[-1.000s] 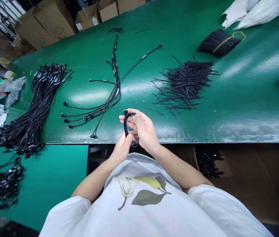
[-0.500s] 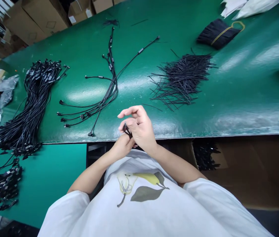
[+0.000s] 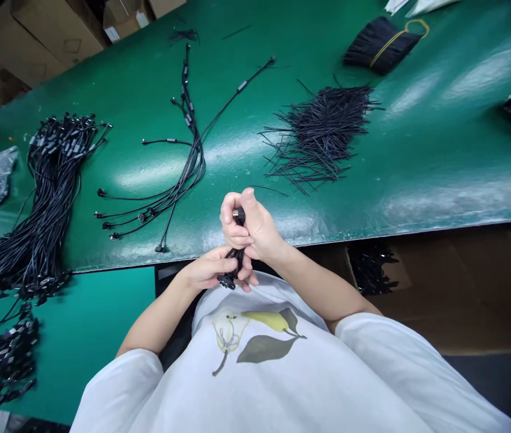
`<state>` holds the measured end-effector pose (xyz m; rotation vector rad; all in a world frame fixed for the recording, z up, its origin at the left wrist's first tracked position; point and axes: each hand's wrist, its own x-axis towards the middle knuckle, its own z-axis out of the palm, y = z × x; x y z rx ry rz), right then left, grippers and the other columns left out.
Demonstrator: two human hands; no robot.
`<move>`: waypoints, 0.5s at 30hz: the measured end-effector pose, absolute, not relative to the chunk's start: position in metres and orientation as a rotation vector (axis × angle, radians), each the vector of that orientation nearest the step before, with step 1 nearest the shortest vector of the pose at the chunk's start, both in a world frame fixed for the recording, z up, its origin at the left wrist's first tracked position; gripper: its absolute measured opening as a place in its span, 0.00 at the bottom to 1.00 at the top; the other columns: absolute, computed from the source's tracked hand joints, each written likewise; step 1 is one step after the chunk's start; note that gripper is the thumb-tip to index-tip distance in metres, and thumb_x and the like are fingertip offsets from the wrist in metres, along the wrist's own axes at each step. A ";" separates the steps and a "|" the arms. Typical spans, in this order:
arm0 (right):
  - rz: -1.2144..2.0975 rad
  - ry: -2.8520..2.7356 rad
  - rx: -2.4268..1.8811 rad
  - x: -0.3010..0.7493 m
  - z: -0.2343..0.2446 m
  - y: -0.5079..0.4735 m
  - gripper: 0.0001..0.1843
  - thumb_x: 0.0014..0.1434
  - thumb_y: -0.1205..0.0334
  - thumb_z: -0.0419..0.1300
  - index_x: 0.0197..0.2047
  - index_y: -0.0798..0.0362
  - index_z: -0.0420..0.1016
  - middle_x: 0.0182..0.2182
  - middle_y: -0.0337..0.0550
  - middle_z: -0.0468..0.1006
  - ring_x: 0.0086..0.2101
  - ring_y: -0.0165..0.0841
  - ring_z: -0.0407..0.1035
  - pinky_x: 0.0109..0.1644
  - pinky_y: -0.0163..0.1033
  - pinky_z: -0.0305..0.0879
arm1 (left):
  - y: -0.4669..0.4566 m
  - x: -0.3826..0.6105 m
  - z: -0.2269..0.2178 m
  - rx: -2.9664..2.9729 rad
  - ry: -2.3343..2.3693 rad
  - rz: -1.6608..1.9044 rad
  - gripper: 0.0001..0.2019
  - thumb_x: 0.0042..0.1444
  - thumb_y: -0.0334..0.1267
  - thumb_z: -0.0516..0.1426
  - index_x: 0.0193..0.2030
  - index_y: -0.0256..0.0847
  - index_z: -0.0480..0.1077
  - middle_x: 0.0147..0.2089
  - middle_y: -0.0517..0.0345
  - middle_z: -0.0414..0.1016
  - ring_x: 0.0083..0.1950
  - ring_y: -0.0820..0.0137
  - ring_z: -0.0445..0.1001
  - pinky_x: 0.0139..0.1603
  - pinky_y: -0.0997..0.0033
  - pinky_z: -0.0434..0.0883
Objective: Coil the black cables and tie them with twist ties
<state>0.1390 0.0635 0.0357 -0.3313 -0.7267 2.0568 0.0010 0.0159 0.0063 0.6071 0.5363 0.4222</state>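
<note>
My right hand point(image 3: 248, 225) is closed around a doubled black cable point(image 3: 236, 263), with a small metal-tipped plug point(image 3: 238, 213) poking out above its fingers. Just below, my left hand point(image 3: 212, 269) cups the same cable, and a black connector point(image 3: 226, 281) hangs past its fingers. Both hands are over the green table's near edge point(image 3: 219, 249). Up the mat from them lies a spread black wire harness point(image 3: 194, 165), not touching either hand.
Short black cable ties point(image 3: 318, 135) lie heaped at right of centre. A yellow-banded black bundle point(image 3: 381, 45) is beyond them. A large harness heap point(image 3: 52, 204) covers the left. More cables point(image 3: 370, 267) sit in a cardboard box below the edge. Cartons point(image 3: 56, 36) stand behind.
The open cable loop has been folded tighter, and both hands now clasp it closer together. A connector now hangs below my left hand. The whole view has shifted slightly.
</note>
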 end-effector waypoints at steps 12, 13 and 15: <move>2.214 -0.600 -0.332 0.143 0.021 0.072 0.31 0.57 0.30 0.52 0.27 0.52 0.58 0.11 0.23 0.49 0.11 0.17 0.35 0.11 0.22 0.37 | 0.002 0.017 -0.004 0.294 0.529 0.479 0.29 0.40 0.65 0.63 0.29 0.38 0.64 0.23 0.65 0.61 0.21 0.76 0.65 0.24 0.74 0.69; 2.214 -0.586 -0.338 0.144 0.019 0.074 0.31 0.57 0.30 0.52 0.27 0.52 0.58 0.11 0.23 0.48 0.11 0.17 0.34 0.11 0.22 0.37 | 0.001 0.018 -0.003 0.253 0.538 0.484 0.29 0.40 0.65 0.63 0.29 0.39 0.63 0.21 0.68 0.56 0.18 0.79 0.58 0.20 0.77 0.65; 2.194 -0.569 -0.355 0.146 0.017 0.076 0.31 0.58 0.30 0.51 0.27 0.52 0.58 0.12 0.23 0.48 0.11 0.17 0.35 0.11 0.22 0.38 | -0.001 0.022 0.001 0.195 0.568 0.512 0.27 0.42 0.62 0.64 0.29 0.39 0.63 0.19 0.71 0.50 0.16 0.81 0.49 0.16 0.81 0.59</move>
